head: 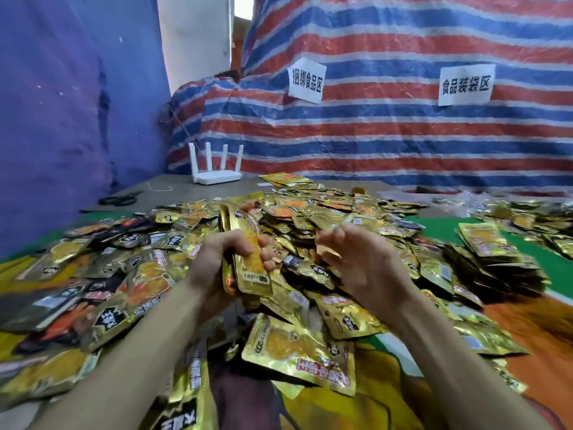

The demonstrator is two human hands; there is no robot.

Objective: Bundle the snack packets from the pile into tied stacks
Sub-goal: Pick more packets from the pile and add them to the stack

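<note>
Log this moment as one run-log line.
phase: gathering | left hand: grips upright stack of packets | right hand: fingers curled over pile, hold unclear | tie: none visible

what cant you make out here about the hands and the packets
Head view only.
1. Count of the stack in the left hand: fingers cover its edges.
2. Whether the right hand has a grip on anything: its own fingers hide that.
3. The dark item by the router: too small, blurred.
4. The far pile: cut by the right edge.
</note>
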